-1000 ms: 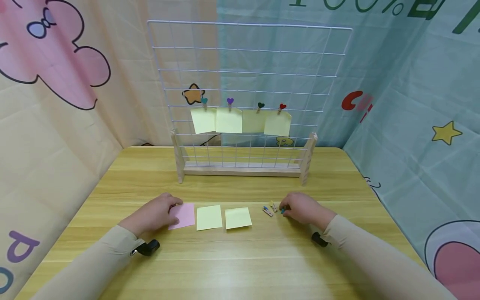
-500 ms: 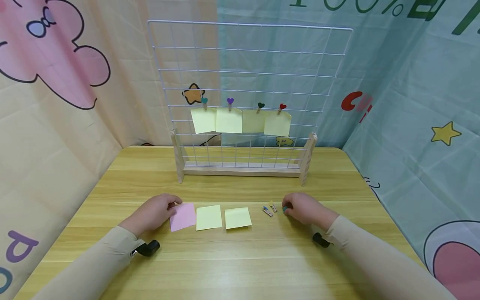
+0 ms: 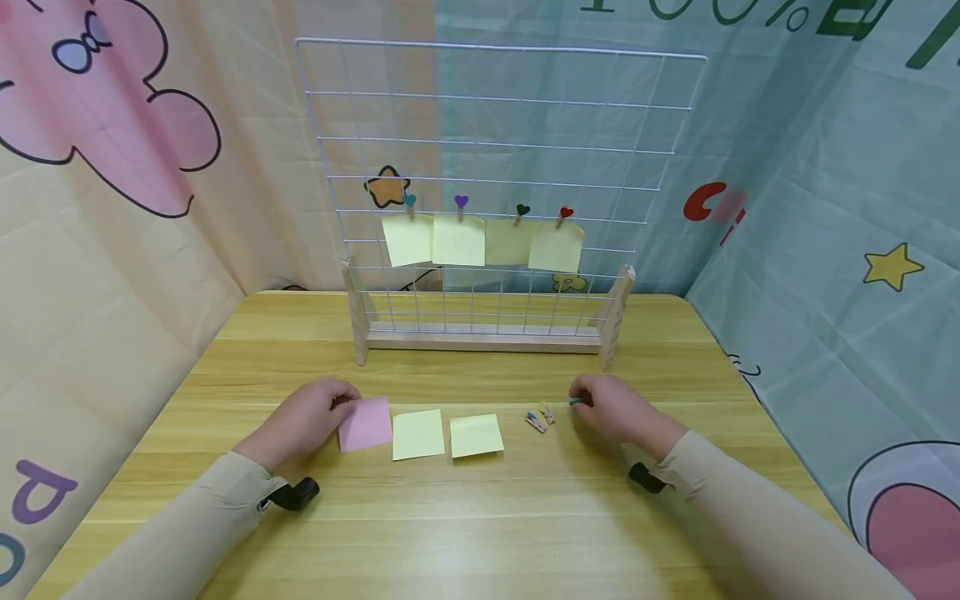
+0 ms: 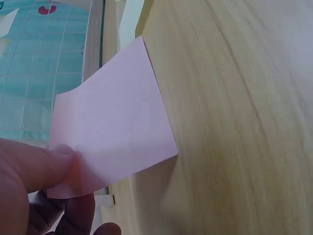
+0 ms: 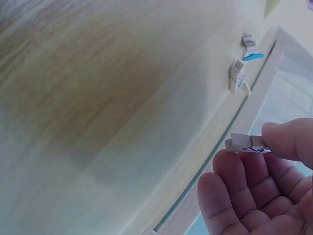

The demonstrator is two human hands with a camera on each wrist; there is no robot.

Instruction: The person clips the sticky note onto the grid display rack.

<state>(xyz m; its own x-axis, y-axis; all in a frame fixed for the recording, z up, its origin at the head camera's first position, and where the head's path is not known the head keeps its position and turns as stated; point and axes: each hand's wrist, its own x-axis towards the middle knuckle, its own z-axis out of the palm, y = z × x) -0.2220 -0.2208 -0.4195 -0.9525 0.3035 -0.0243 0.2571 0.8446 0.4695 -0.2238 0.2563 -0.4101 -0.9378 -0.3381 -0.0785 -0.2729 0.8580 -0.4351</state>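
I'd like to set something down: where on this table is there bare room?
The widest patch is the near part of the table, between the sleeves. A narrower strip runs between the rack's base and the two yellow notes in front. It's crowded mid-table: left hand pinching a pink note, two clips, right hand pinching another clip.

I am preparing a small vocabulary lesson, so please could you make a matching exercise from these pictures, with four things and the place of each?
Column 1
1. pink note
2. red heart clip
3. two loose clips
4. wire grid

Column 2
A. standing upright in a wooden base
B. lying on the table, between the nearest yellow note and the right hand
C. pinched by the left hand
D. at the right end of the row of hanging notes

Right pairs: 1-C; 2-D; 3-B; 4-A
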